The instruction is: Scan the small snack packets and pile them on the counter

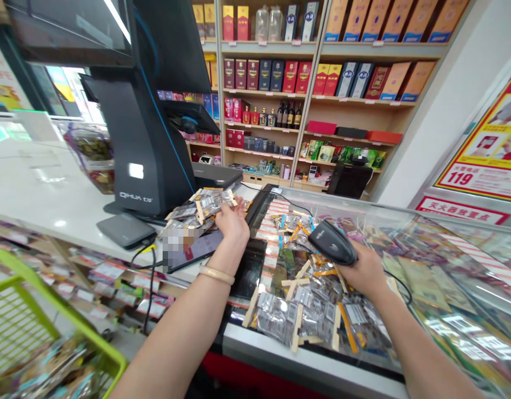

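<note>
My left hand [233,221] is at the right edge of a pile of small clear snack packets [184,221] on the white counter, its thumb and fingers closed on the top packet [213,204]. In my right hand [365,271] is a black handheld barcode scanner [333,243], its head pointing left over the glass display case. More packets [309,310] with cream and orange edges lie spread on the glass below the scanner. A phone [197,250] with a lit screen rests beside my left wrist.
A black checkout terminal [143,144] stands at the left, with a flat grey box [125,230] at its foot. The glass display case [429,213] extends right. A green basket [26,288] holding packets is at lower left. Shelves of boxed bottles [267,50] line the back.
</note>
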